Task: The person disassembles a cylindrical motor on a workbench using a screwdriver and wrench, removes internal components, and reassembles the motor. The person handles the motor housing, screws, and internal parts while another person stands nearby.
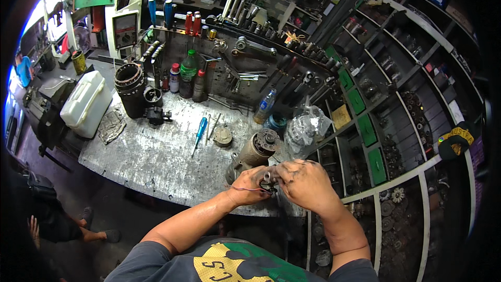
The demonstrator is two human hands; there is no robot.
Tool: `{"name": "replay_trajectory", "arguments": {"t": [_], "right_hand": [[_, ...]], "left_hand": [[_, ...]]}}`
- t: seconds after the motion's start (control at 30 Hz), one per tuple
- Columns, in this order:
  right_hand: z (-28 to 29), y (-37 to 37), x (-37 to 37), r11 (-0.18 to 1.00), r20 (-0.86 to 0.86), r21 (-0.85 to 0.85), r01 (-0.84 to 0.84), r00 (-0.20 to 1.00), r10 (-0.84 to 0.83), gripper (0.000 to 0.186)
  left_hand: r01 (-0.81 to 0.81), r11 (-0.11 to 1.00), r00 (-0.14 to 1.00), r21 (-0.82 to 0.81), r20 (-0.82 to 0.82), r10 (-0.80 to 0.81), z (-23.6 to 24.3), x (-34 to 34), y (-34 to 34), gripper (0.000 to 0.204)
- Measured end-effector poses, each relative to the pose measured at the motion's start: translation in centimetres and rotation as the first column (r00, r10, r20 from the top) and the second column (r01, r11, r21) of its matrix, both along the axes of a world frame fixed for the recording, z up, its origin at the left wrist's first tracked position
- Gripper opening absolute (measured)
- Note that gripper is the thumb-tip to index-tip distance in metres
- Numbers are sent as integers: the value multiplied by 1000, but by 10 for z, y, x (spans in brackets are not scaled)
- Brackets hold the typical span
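Observation:
At the bench's front edge, my left hand [248,186] is closed around a small dark metal part [267,177] with a round, tube-like end. A thin reddish wire [245,188] runs across that hand. My right hand [305,184] meets it from the right, fingers bent and pressed together at the same part; its fingertips are partly hidden. Just beyond both hands a brown cylindrical motor housing [252,150] stands on the metal bench top [156,151], its dark round end facing up. Whether the part joins the housing cannot be made out.
Left of the housing lie a round metal cap [223,137] and a blue-handled screwdriver [199,133]. A clear plastic bag [307,130] sits at its right. Farther off are a dark ribbed cylinder [130,90], a white case [87,104] and bottles. Shelves [381,125] line the right; a person [57,214] is at left.

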State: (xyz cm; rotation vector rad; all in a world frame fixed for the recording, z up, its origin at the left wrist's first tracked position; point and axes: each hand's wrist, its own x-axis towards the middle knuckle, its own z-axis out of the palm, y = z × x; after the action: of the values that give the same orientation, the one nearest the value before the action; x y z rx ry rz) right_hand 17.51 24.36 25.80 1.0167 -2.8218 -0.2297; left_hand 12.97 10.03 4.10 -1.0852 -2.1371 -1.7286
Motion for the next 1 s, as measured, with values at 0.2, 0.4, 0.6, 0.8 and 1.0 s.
{"name": "replay_trajectory", "arguments": {"t": [0.2,0.4,0.6,0.8,1.0], "right_hand": [[4,20,-19,997,107,-57,-48,993,54,29],[2,31,-53,929,190,-21,-370,911,367,31],[-2,107,-82,819,114,-373,-436,854,507,31],[-129,185,-125,833,337,-528,166,941,25,29],[-283,178,-167,883,509,-157,442,802,-311,35]], "left_hand": [[-35,999,999,34,3,35,-1,3,3,61],[-23,1000,1000,13,19,23,-3,4,6,63],[-127,991,988,38,88,123,1,10,8,51],[-191,976,977,-107,71,199,10,15,11,52],[-259,955,962,-143,46,268,17,19,11,50]]}}
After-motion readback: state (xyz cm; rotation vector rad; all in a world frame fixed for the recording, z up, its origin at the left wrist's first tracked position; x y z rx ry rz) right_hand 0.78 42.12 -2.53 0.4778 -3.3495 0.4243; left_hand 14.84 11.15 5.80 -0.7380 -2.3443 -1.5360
